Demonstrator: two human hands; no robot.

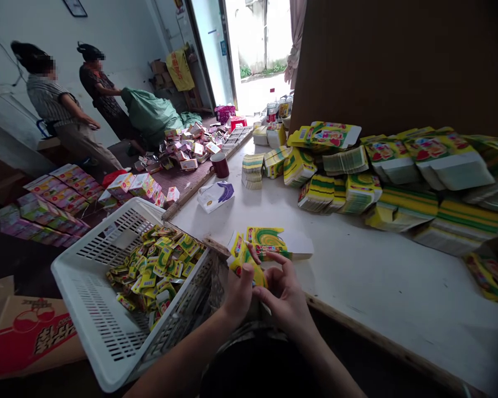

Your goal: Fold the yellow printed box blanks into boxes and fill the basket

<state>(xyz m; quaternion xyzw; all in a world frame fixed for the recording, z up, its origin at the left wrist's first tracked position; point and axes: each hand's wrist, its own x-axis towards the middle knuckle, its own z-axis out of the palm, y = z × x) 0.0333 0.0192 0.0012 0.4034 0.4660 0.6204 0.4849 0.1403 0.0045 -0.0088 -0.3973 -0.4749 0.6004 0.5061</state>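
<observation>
Near the table edge my left hand (238, 293) grips a small yellow-and-green printed carton (244, 258), thumb pressed on its near face. My right hand (286, 296) is at the carton's lower right side, fingers curled and thumb against it; part of the carton is hidden by the fingers. Just behind my hands, a stack of flat yellow-and-green cartons (301, 246) lies on the white table (357, 276). To the left stands a white plastic basket (87, 309), partly filled with many small yellow cartons (161, 265).
Bundles of flat cartons (402, 207) are piled along the table's right side before a brown board (398, 66). A tissue pack (216, 196) and a dark red mug (219, 165) are farther back. Two people (58, 105) stand at left near a green sack (149, 113) and heaped boxes (191, 143).
</observation>
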